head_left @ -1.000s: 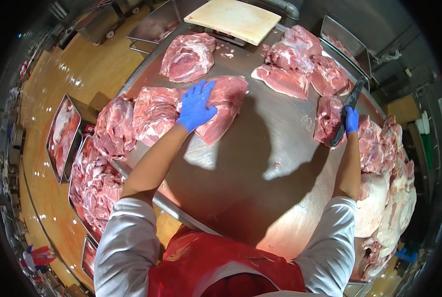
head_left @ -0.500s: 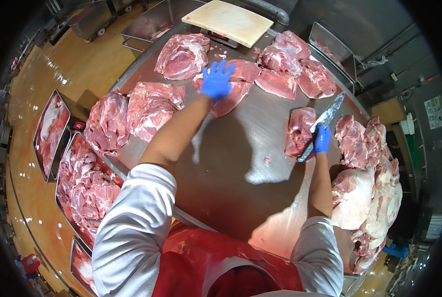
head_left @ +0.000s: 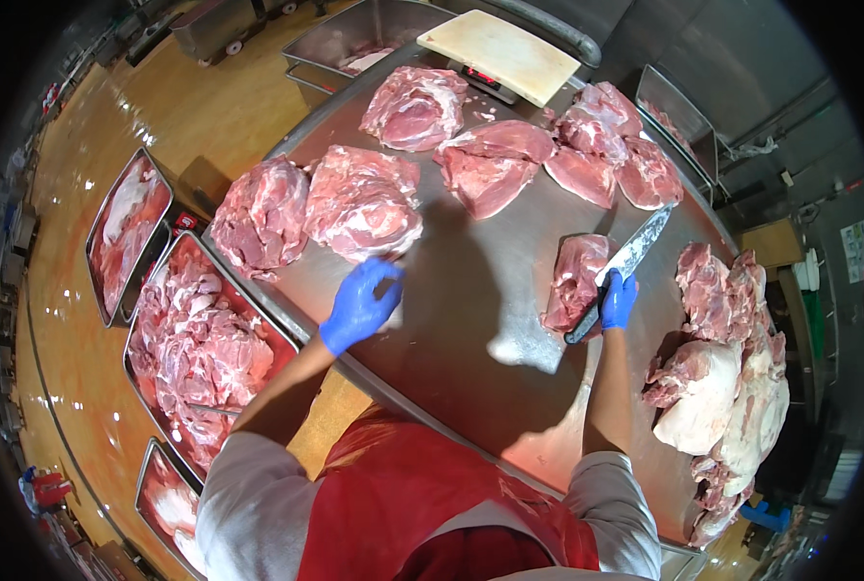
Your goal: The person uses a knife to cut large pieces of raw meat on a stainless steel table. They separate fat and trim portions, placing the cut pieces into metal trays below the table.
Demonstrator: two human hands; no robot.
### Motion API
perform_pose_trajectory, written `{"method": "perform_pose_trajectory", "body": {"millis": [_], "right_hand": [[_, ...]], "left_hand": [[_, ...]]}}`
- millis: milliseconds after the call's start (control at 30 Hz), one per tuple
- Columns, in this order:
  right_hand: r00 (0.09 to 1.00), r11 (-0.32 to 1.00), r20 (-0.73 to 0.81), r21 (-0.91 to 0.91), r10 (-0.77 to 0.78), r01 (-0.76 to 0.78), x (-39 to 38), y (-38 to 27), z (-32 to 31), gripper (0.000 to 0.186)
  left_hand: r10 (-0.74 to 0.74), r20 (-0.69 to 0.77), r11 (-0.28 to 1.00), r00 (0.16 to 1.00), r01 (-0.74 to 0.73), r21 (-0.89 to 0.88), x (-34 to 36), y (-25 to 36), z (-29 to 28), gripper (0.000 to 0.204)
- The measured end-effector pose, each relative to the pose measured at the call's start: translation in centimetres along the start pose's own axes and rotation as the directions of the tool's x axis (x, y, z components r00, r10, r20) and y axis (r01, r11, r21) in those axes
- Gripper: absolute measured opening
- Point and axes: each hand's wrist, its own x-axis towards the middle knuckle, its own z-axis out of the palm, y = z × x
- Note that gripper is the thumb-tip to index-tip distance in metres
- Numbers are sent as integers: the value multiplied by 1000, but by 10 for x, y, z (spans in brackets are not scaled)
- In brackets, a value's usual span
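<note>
In blue gloves, my left hand (head_left: 362, 304) hovers by the table's left front edge. It holds nothing that I can see, its fingers loosely bent and apart. Just beyond it lies a large cut of raw meat (head_left: 364, 201), with another meat cut (head_left: 260, 215) to its left. My right hand (head_left: 619, 298) is wrapped round the dark handle of a knife (head_left: 637, 244), whose broad blade points away and to the right. Beside the knife a smaller piece of meat (head_left: 577, 281) rests on the metal table (head_left: 441, 387). Farther off lies a split, spread-out meat cut (head_left: 490, 165).
A white cutting board (head_left: 500, 50) sits on a scale at the far edge. More meat (head_left: 417, 108) lies along the back; fat-covered pieces (head_left: 708, 387) are piled at right. A bin of meat trimmings (head_left: 199, 349) stands against the table's left side, with other metal bins (head_left: 130, 232) around.
My left hand has come off the spread-out meat cut and drawn back toward me, near the left edge. My right hand still holds the knife beside the small piece. The view has shifted slightly.
</note>
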Motion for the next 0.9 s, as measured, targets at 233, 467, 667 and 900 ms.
{"method": "perform_pose_trajectory", "body": {"millis": [233,467,667,900], "right_hand": [[996,996,15,10,89,-89,-32,2,-5,34],[980,967,3,159,201,-199,-56,-5,-4,36],[973,970,-61,119,222,-213,-70,-29,-8,36],[979,984,-142,-75,147,-159,-69,-20,-12,44]], "left_hand": [[169,182,984,969,-176,22,41,-7,40,24],[109,320,992,941,-81,-99,13,-10,56,30],[-20,-92,855,996,64,514,84,-64,-31,52],[-384,314,864,868,217,455,190,-116,-17,82]]}}
